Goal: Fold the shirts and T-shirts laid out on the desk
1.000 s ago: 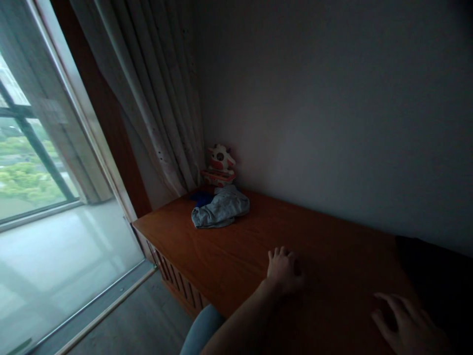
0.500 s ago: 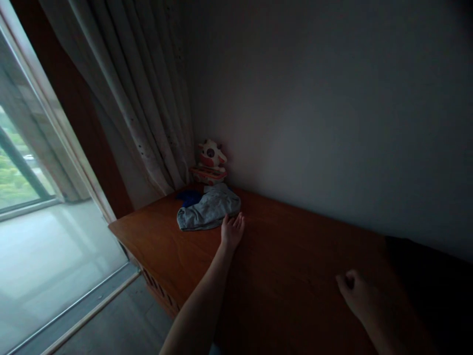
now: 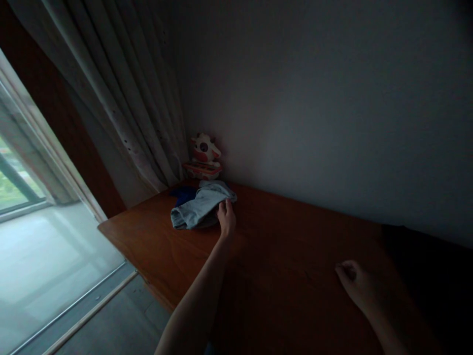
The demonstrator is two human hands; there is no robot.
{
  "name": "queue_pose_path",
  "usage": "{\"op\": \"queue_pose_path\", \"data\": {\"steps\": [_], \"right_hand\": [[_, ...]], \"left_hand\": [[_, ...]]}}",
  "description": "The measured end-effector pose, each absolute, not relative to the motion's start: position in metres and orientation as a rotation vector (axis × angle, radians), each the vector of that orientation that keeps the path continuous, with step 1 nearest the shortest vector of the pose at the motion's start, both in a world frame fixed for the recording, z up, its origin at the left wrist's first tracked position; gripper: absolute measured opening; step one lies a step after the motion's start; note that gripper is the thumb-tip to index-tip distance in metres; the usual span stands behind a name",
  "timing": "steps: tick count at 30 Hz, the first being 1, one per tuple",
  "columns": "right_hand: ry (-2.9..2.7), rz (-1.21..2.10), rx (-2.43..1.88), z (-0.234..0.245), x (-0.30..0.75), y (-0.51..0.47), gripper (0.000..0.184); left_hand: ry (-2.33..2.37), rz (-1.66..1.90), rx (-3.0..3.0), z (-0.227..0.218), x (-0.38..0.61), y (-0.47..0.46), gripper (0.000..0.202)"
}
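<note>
A light grey piece of clothing (image 3: 201,203) lies bunched on the wooden table top, its exact kind unclear. My left hand (image 3: 227,217) is closed on its right edge, fingers over the fabric and the edge slightly raised. Behind it, partly covered, is a dark blue cloth-like thing (image 3: 184,195). Over the bare wood to the right, my right hand (image 3: 354,283) is curled with thumb and fingertips close together; nothing shows in it.
A cow-shaped toy (image 3: 204,157) with a keyboard-like base stands in the back corner by the curtain (image 3: 140,118). Black fabric or a dark object (image 3: 424,276) covers the table's right end. The brown table top (image 3: 273,246) meets a grey wall; a glass door is at left.
My left hand has gone from palm-up beside the grey clothing to gripping its right edge, which has lifted a little. My right hand stays put, its fingertips a bit closer together.
</note>
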State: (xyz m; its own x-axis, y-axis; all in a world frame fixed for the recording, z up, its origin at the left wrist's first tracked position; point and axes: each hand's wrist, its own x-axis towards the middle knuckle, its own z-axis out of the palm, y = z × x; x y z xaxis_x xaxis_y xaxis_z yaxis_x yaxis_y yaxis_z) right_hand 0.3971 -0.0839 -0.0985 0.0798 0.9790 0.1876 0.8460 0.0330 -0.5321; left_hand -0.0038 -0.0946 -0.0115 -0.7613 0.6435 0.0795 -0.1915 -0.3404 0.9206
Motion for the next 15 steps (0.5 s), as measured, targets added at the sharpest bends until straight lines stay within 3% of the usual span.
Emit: {"op": "queue_pose_path", "data": {"steps": [3,5,8,10,13,15], "right_hand": [[-1.702,0.481,-1.718,-0.092,0.387,-0.091,0.041],[-1.59,0.607,-1.553,-0.084,0.374,-0.097,0.051],[-1.463,0.789,-1.313,-0.072,0.354,-0.109,0.071],[-1.508,0.902,-1.229,-0.069,0.344,-0.115,0.076],[-1.638,0.923,-1.232,-0.071,0.335,-0.12,0.083],[-1.678,0.889,-1.258,-0.072,0.334,-0.12,0.079]], "left_hand": [[1.56,1.976,1.16,-0.001,0.023,-0.111,0.019],[1.52,1.598,1.779,0.0,0.045,-0.125,0.022],[0.958,0.926,2.439,-0.009,0.083,-0.144,0.023],[0.591,0.676,2.675,-0.021,0.108,-0.151,0.024],[0.367,0.663,2.914,-0.035,0.138,-0.155,0.029],[0.351,0.739,3.001,-0.039,0.147,-0.155,0.029]]}}
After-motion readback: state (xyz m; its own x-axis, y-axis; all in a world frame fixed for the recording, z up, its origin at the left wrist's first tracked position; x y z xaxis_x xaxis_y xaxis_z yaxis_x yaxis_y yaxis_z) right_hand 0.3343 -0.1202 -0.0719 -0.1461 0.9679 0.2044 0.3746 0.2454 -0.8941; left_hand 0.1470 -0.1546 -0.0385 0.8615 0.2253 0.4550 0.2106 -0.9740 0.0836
